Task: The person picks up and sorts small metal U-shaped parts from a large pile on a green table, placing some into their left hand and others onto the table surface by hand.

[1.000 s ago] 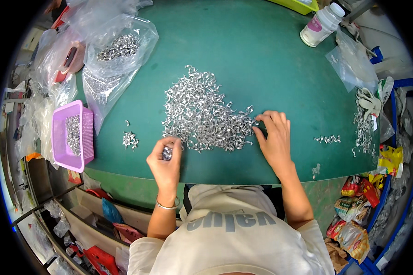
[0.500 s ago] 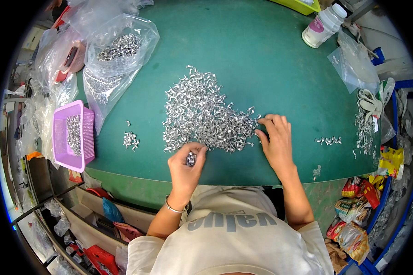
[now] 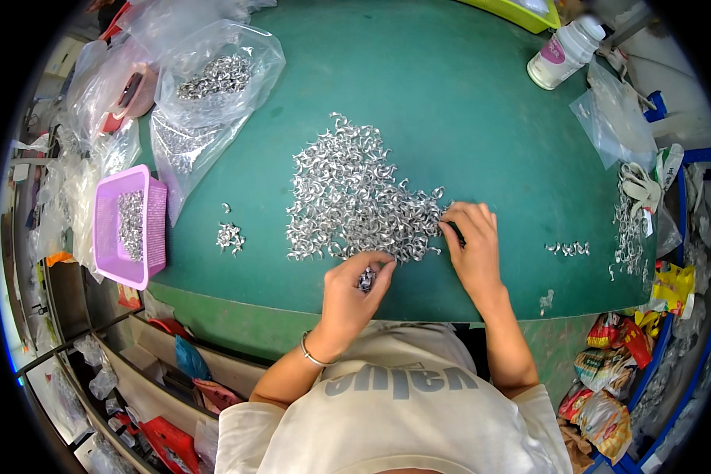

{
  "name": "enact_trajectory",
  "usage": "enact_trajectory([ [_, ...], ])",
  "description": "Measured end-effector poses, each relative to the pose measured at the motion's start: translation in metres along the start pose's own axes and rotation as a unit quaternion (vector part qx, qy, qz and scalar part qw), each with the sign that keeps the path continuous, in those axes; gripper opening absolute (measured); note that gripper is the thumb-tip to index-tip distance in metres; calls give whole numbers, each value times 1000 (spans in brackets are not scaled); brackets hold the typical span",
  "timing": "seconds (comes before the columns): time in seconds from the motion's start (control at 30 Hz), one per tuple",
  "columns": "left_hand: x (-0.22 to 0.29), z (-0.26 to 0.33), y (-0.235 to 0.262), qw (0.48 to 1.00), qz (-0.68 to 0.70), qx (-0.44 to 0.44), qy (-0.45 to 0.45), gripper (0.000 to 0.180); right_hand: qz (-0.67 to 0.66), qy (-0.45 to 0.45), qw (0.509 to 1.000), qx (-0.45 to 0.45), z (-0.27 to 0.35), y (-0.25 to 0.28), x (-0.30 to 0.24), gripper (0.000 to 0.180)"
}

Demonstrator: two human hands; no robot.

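I see the round green desk (image 3: 482, 118) carrying a wide heap of small curved silver metal clips (image 3: 347, 193). My right hand (image 3: 470, 245) lies half-open, fingertips in the heap's edge; my left hand (image 3: 351, 296) cups a few clips.

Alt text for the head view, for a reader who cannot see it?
A person's left hand holds a few small silver metal pieces at the near edge of a big pile on a green table; the right hand touches the pile's right side. A purple basket sits far left.
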State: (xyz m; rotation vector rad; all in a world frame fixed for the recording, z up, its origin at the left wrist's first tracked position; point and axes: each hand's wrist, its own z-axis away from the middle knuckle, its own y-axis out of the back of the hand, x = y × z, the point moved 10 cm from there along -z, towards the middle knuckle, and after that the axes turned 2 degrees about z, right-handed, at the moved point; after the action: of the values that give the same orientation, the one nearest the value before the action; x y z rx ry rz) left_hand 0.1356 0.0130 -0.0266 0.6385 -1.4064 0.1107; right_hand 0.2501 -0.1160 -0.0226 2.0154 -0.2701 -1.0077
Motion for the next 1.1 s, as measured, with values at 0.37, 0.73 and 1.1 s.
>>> enact_trajectory([
  [0.37, -7, -4, 3, 1000, -2, 24, 0, 9, 18, -11, 999, 32, -7, 1, 7, 12],
  [0.73, -6, -8, -49, 951, 302, -70, 3, 23, -245, -26, 964, -97, 8, 12, -51, 11],
  [1.1, -17, -16, -42, 911, 405, -68, 32, 21, -311, -110, 931, -157, 4, -4, -38, 17],
])
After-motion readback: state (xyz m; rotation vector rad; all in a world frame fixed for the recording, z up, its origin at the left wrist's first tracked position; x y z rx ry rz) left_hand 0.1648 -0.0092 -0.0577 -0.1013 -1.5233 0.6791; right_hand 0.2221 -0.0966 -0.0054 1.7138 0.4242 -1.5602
